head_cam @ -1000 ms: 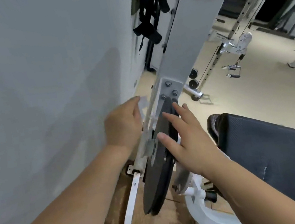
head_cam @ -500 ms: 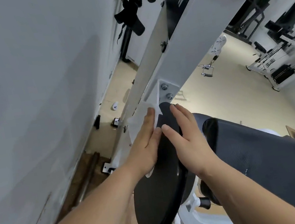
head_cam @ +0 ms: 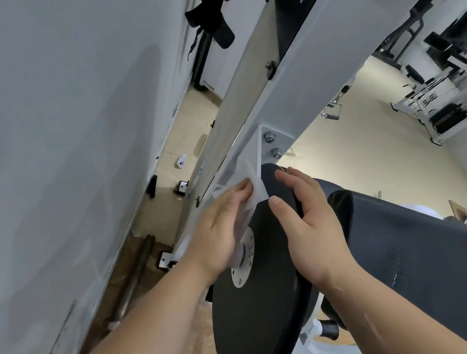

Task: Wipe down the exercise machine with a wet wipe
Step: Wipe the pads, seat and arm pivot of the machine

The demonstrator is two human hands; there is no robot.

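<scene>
A black round disc (head_cam: 259, 312) with a white hub hangs on the white exercise machine frame (head_cam: 296, 81). My left hand (head_cam: 220, 232) lies flat with straight fingers, pressing a thin white wet wipe (head_cam: 254, 187) against the upper left face of the disc. My right hand (head_cam: 308, 219) grips the disc's upper rim, thumb on the near face and fingers curled over the edge. A bolted white bracket (head_cam: 273, 144) sits just above both hands.
A grey wall (head_cam: 49, 147) runs close along the left. The black padded seat (head_cam: 421, 256) lies right of the disc. Black straps (head_cam: 214, 2) hang at the top. Other gym machines (head_cam: 445, 95) stand on the beige floor at far right.
The view has swung to show the disc's flat face. My left hand came from behind the frame onto the disc with the wipe. My right hand stayed on the rim.
</scene>
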